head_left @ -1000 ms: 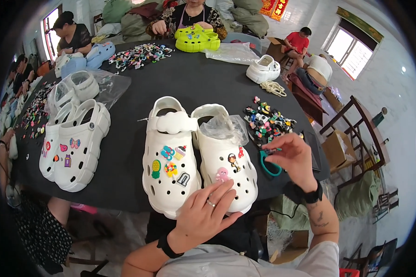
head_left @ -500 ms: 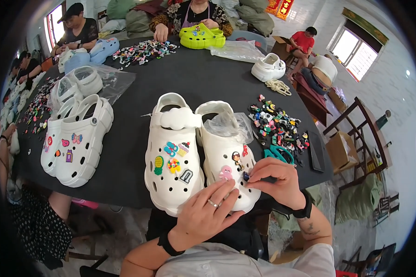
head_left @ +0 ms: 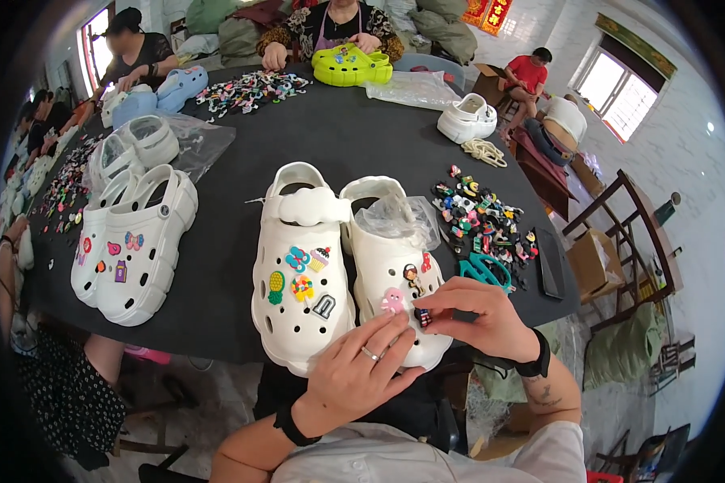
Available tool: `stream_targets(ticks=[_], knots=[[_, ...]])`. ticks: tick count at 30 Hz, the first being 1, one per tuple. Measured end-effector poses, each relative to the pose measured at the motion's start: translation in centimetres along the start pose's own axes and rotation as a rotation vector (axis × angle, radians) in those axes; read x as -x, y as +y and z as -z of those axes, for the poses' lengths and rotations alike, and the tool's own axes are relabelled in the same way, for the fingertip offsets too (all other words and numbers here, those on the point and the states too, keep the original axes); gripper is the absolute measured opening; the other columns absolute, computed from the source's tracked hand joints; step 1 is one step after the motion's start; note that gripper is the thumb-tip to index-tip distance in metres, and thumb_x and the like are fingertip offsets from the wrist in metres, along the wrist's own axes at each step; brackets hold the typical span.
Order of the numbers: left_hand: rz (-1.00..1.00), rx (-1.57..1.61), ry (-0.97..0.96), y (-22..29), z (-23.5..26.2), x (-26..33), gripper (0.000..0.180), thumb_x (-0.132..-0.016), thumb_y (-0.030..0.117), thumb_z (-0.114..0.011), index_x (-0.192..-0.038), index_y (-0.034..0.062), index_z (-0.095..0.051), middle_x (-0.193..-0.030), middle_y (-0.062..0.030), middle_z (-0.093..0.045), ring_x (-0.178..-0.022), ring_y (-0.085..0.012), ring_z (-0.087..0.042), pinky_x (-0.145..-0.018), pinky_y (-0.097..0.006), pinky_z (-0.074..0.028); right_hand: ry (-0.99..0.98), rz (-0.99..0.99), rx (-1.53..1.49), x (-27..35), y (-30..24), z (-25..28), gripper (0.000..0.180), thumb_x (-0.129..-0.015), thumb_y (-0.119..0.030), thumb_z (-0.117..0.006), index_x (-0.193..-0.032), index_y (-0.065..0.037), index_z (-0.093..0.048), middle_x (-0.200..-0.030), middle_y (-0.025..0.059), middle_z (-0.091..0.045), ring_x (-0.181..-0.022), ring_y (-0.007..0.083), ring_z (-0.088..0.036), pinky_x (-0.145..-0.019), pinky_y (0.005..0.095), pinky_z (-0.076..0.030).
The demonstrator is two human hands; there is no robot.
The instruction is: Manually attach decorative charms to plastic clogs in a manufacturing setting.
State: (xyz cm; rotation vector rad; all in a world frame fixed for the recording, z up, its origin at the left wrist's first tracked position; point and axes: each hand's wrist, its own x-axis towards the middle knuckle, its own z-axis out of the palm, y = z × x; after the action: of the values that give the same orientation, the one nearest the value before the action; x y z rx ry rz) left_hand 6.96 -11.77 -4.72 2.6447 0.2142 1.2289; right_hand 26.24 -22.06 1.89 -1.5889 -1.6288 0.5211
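Our left hand [head_left: 362,362] lay on the right white shoe [head_left: 380,270] at the table's [head_left: 234,266] near edge; our right hand [head_left: 485,319] pinched a dark charm [head_left: 423,318] at its toe. We seemed to be fitting the charm, which called for a firm press.

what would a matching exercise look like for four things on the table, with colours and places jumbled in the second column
1. scissors
2. pineapple charm
3. octopus charm
4. dark charm

A. pink
B. at the fingertips of the right hand
C. teal-handled
D. yellow and green

Pairs: 1-C, 2-D, 3-A, 4-B
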Motion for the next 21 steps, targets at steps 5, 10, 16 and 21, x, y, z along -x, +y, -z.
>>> stream_targets(ticks=[5, 10, 16, 21], knots=[[-0.012, -0.022, -0.002, -0.1, 0.0, 0.1, 0.046, -0.075, 0.035, -0.077, -0.112, 0.0099, -0.066, -0.121, -0.0023, -0.062, -0.108, -0.0173, -0.062, -0.081, -0.027, -0.053, 0.023, -0.028, 0.041, -0.3, 0.2, -0.3, 0.032, -0.074, -0.007, -0.082, -0.103, -0.004, -0.069, -0.088, 0.004, -0.062, -0.074, 0.013, -0.059, -0.063, 0.0265, -0.049], [-0.003, -0.006, -0.01, -0.1, 0.1, 0.0, 0.045, -0.076, 0.034, -0.077, -0.111, 0.0095, -0.066, -0.121, -0.0024, -0.063, -0.108, -0.0174, -0.062, -0.081, -0.027, -0.053, 0.006, -0.053, 0.083, 0.2, 0.7, -0.3, 0.033, -0.074, -0.011, -0.083, -0.102, -0.003, -0.068, -0.086, 0.0042, -0.061, -0.073, 0.0134, -0.059, -0.064, 0.0268, -0.049], [0.004, 0.039, -0.006, -0.1, 0.2, 0.0, 0.046, -0.072, 0.033, -0.081, -0.108, 0.0083, -0.067, -0.118, -0.0045, -0.064, -0.107, -0.0203, -0.063, -0.084, -0.031, -0.053, -0.077, -0.024, 0.042, 0.1, -0.6, 0.5, 0.033, -0.079, -0.005, -0.078, -0.11, -0.004, -0.069, -0.089, 0.0061, -0.062, -0.079, 0.0169, -0.061, -0.067, 0.0276, -0.049], [0.012, 0.061, 0.007, -0.1, 0.0, 0.0, 0.046, -0.071, 0.033, -0.082, -0.106, 0.0075, -0.066, -0.116, -0.0054, -0.064, -0.105, -0.021, -0.064, -0.083, -0.031, -0.053, -0.006, 0.011, 0.094, 0.4, -1.1, 0.2, 0.027, -0.08, -0.001, -0.075, -0.106, -0.003, -0.071, -0.091, 0.0078, -0.063, -0.082, 0.0181, -0.062, -0.069, 0.0287, -0.051]])
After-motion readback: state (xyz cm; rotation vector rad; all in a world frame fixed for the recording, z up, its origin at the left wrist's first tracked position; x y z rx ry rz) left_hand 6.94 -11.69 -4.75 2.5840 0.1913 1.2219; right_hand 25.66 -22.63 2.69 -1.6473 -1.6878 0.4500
